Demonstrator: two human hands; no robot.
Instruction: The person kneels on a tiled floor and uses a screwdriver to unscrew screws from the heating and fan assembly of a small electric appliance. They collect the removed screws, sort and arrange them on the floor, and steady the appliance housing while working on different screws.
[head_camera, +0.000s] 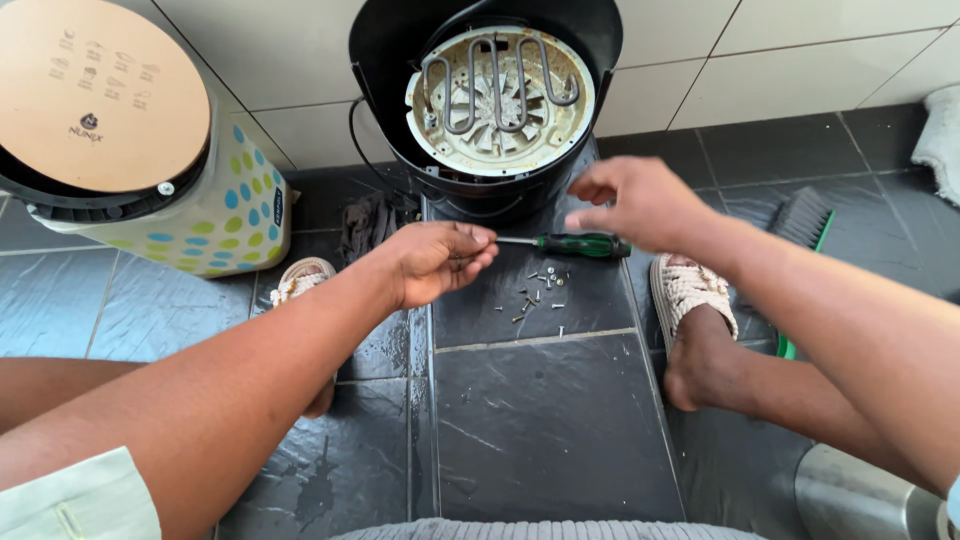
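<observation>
I have my left hand (435, 262) low over the dark slate floor (550, 430), its fingers (478, 243) pinched narrow at the metal tip of a screwdriver (570, 244); whether they grip the tip itself or a small screw against it, I cannot tell. My right hand (640, 203) is at the other end, thumb and forefinger loosely curled over the green and black handle, the remaining fingers spread above it. The screwdriver lies level, just in front of an opened black appliance (487, 100) that is tipped toward me, showing a round cream plate and a looped heating coil (497, 85). Just below the screwdriver a little scatter of loose screws (535, 300) rests on the floor tile. My sandalled feet sit either side of it, the right foot (690, 310) beside a green-handled brush (803, 225). To the far left stands a dotted round container (200, 215) with a tan lid, against the white tiled wall (800, 60).
</observation>
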